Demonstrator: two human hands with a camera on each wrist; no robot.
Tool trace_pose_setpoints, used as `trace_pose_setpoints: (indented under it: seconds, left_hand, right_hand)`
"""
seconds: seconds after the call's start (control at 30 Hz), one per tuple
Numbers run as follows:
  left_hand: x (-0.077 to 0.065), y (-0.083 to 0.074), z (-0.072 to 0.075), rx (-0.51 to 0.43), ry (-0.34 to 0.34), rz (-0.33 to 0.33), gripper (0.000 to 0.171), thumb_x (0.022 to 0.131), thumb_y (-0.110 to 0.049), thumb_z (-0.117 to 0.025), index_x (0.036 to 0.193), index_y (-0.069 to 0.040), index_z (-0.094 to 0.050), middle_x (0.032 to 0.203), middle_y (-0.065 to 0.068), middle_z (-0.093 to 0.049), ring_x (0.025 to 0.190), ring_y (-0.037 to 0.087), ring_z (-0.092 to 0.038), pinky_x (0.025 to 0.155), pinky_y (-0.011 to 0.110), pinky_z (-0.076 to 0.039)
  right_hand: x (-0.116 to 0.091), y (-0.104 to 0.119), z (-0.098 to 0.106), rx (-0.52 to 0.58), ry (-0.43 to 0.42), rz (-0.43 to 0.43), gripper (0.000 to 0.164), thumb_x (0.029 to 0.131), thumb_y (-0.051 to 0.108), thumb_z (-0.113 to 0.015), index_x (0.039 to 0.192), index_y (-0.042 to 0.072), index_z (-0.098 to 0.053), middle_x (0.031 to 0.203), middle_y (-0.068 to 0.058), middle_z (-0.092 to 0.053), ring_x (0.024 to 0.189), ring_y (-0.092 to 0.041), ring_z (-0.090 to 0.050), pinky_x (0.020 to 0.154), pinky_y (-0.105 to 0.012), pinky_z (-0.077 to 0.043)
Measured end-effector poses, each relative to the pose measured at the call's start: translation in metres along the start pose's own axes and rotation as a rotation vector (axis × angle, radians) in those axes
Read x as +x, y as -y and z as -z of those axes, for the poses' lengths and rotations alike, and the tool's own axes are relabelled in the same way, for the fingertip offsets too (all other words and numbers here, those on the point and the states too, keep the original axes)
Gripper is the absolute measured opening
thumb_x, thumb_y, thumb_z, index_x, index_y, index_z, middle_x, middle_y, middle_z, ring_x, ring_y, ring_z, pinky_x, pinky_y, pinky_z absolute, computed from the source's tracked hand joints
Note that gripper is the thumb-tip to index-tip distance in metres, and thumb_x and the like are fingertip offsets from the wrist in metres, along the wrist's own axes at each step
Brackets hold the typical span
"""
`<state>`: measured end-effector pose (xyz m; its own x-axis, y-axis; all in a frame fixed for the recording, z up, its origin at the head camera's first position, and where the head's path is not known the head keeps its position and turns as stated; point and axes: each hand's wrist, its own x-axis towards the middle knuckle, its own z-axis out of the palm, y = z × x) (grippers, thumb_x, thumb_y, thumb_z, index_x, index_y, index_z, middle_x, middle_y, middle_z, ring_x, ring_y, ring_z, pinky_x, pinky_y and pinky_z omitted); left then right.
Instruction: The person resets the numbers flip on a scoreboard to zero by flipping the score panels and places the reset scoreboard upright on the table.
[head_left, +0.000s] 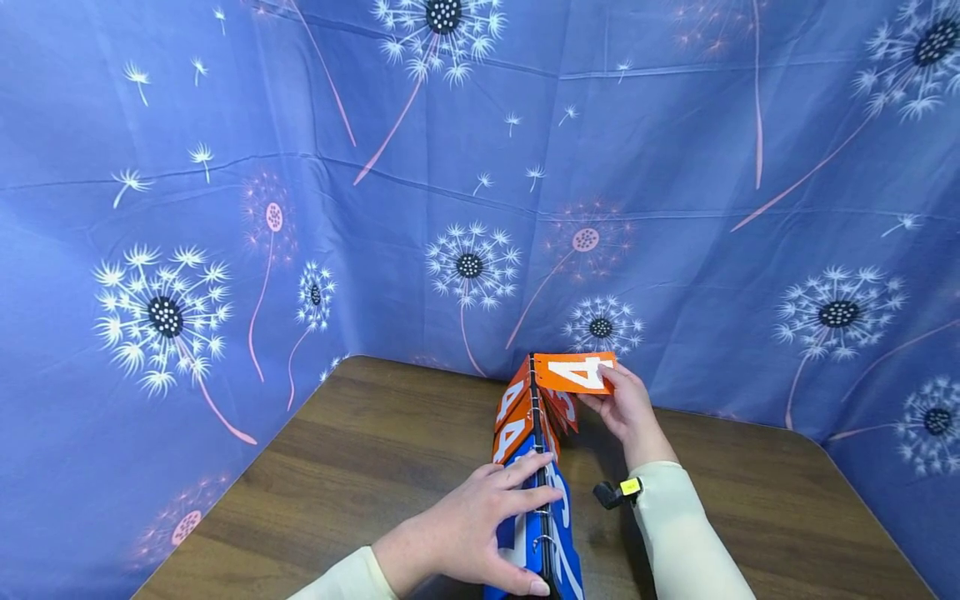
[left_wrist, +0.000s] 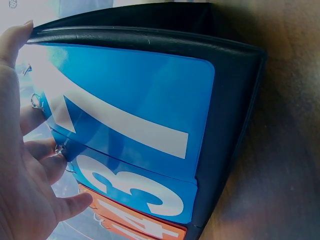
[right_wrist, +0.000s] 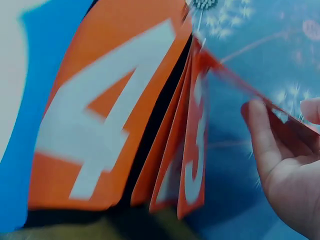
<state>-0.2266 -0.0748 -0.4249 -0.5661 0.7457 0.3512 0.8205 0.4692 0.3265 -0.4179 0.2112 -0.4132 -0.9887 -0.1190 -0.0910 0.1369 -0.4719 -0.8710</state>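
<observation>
A tabletop flip scoreboard (left_wrist: 232, 95) with a black tent-shaped cover stands on the table, its ridge running away from me. Blue number cards (left_wrist: 145, 75) hang by metal rings at the near end, orange ones (right_wrist: 95, 115) at the far end. My left hand (head_left: 468, 517) rests across the ridge near the blue cards, fingers spread and thumb at the near end. With my right hand (head_left: 630, 412) I pinch the outer edge of an orange card marked 4 (head_left: 558, 372), raised out to the right. Below it, several orange cards (right_wrist: 192, 165) hang fanned, one showing a 3.
The brown wooden table (head_left: 360, 442) extends on both sides of the scoreboard. Behind and to the left hangs a blue cloth (head_left: 390, 208) printed with dandelions. A small black device with a yellow tag (head_left: 628, 487) sits at my right wrist.
</observation>
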Motion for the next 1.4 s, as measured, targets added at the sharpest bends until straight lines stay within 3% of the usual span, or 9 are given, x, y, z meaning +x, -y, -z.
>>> trace_pose_setpoints:
  seconds: [0.23, 0.53, 0.8, 0.93, 1.03, 1.1, 1.2, 1.3, 1.4]
  left_hand:
    - [-0.001, -0.001, 0.0, 0.026, -0.015, -0.012, 0.085, 0.088, -0.072, -0.065, 0.162, -0.035, -0.049, 0.179, -0.006, -0.022, 0.16, 0.014, -0.033, 0.116, 0.053, -0.038]
    - [-0.001, -0.001, -0.001, 0.083, -0.052, -0.036, 0.086, 0.086, -0.074, -0.066, 0.161, -0.033, -0.051, 0.177, -0.001, -0.027, 0.159, 0.013, -0.035, 0.115, 0.05, -0.04]
    - [-0.001, -0.001, -0.001, 0.014, -0.011, -0.003, 0.084, 0.088, -0.074, -0.063, 0.162, -0.037, -0.048, 0.179, -0.006, -0.022, 0.159, 0.013, -0.034, 0.116, 0.054, -0.038]
    - [-0.001, -0.002, 0.0, 0.01, -0.007, -0.004, 0.083, 0.089, -0.073, -0.063, 0.162, -0.037, -0.048, 0.179, -0.006, -0.021, 0.16, 0.013, -0.033, 0.117, 0.054, -0.037]
    - [-0.001, -0.002, 0.0, 0.028, -0.016, -0.009, 0.084, 0.088, -0.073, -0.063, 0.162, -0.035, -0.05, 0.179, -0.005, -0.023, 0.161, 0.013, -0.032, 0.116, 0.053, -0.038]
    - [-0.001, -0.001, 0.0, 0.03, -0.015, -0.005, 0.084, 0.088, -0.073, -0.063, 0.162, -0.035, -0.05, 0.179, -0.005, -0.023, 0.161, 0.013, -0.031, 0.116, 0.054, -0.038]
    - [-0.001, -0.001, -0.001, 0.03, -0.011, 0.0, 0.084, 0.088, -0.074, -0.063, 0.162, -0.036, -0.049, 0.179, -0.005, -0.023, 0.162, 0.014, -0.031, 0.116, 0.054, -0.038]
    - [-0.001, -0.002, -0.001, 0.035, -0.016, -0.001, 0.084, 0.088, -0.074, -0.063, 0.162, -0.036, -0.05, 0.178, -0.002, -0.025, 0.162, 0.014, -0.031, 0.117, 0.055, -0.038]
    - [-0.001, -0.002, -0.002, 0.056, -0.033, -0.013, 0.085, 0.087, -0.074, -0.064, 0.161, -0.033, -0.052, 0.177, 0.001, -0.029, 0.162, 0.015, -0.032, 0.116, 0.055, -0.039]
  right_hand:
    - [-0.007, 0.026, -0.03, -0.07, 0.11, 0.094, 0.063, 0.111, 0.023, -0.049, 0.166, 0.001, -0.026, 0.123, -0.006, -0.064, 0.103, -0.018, -0.076, 0.088, -0.041, -0.062]
    - [-0.015, 0.042, -0.076, -0.391, 0.189, 0.11, 0.064, 0.11, 0.023, -0.05, 0.166, -0.001, -0.029, 0.154, -0.028, -0.047, 0.127, -0.034, -0.062, 0.098, -0.05, -0.057]
    - [-0.015, 0.035, -0.114, -0.623, 0.187, 0.104, 0.057, 0.111, 0.024, -0.047, 0.162, -0.001, -0.04, 0.15, -0.028, -0.05, 0.136, -0.048, -0.054, 0.105, -0.059, -0.051]
    - [-0.013, 0.03, -0.123, -0.847, 0.177, 0.181, 0.05, 0.11, 0.028, -0.049, 0.15, -0.001, -0.054, 0.121, -0.02, -0.06, 0.108, -0.035, -0.06, 0.087, -0.045, -0.055]
    - [-0.011, 0.025, -0.127, -1.021, 0.173, 0.286, 0.035, 0.108, 0.028, -0.053, 0.12, -0.002, -0.065, 0.086, -0.012, -0.055, 0.076, -0.026, -0.052, 0.07, -0.036, -0.045]
    - [-0.011, 0.021, -0.129, -1.119, 0.187, 0.346, 0.031, 0.107, 0.027, -0.052, 0.105, -0.003, -0.064, 0.077, -0.01, -0.05, 0.069, -0.026, -0.049, 0.068, -0.037, -0.041]
    - [-0.012, 0.015, -0.132, -1.274, 0.22, 0.414, 0.037, 0.106, 0.024, -0.051, 0.12, -0.002, -0.072, 0.099, -0.016, -0.072, 0.085, -0.028, -0.062, 0.077, -0.039, -0.046]
    - [-0.013, 0.01, -0.135, -1.401, 0.246, 0.439, 0.053, 0.105, 0.023, -0.051, 0.151, 0.001, -0.062, 0.132, -0.022, -0.071, 0.088, -0.032, -0.066, 0.08, -0.039, -0.05]
    - [-0.014, 0.007, -0.138, -1.478, 0.281, 0.415, 0.059, 0.103, 0.02, -0.052, 0.159, 0.002, -0.051, 0.122, -0.026, -0.072, 0.06, -0.026, -0.057, 0.065, -0.036, -0.049]
